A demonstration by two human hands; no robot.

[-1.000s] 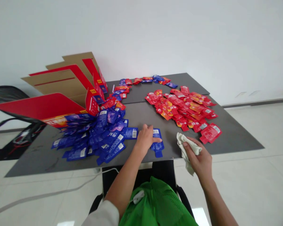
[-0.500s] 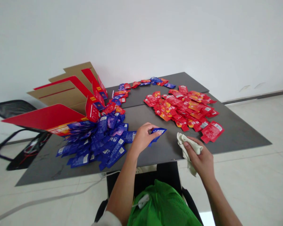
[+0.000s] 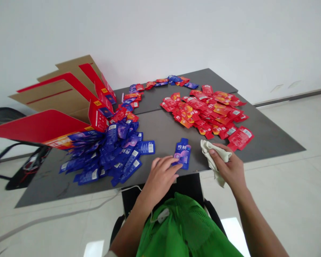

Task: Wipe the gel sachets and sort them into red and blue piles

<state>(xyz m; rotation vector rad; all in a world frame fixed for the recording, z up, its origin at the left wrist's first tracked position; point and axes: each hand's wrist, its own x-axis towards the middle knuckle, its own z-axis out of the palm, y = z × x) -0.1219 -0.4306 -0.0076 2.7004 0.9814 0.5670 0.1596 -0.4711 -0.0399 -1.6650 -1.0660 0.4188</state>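
A blue pouch (image 3: 182,154) with white print and a purple picture lies flat near the table's front edge. My left hand (image 3: 162,175) rests beside it with fingers stretched out, the fingertips touching the pouch's lower left side. In my right hand (image 3: 230,166) a crumpled off-white cloth (image 3: 212,155) is pinched between thumb and fingers, just right of the pouch at the table's edge. To the left lies a heap of blue pouches (image 3: 120,151). Past my right hand spreads a pile of red pouches (image 3: 203,110).
Open red cardboard boxes (image 3: 93,117) stand at the table's left. A curved row of mixed red and blue pouches (image 3: 160,82) runs along the back of the grey table (image 3: 155,123). A white cable (image 3: 96,210) hangs below, and a black chair (image 3: 5,150) stands at left.
My left hand has put the blue pouch down flat, front side up, and its fingers have loosened. The right hand still holds the cloth. The view has tilted slightly downward.
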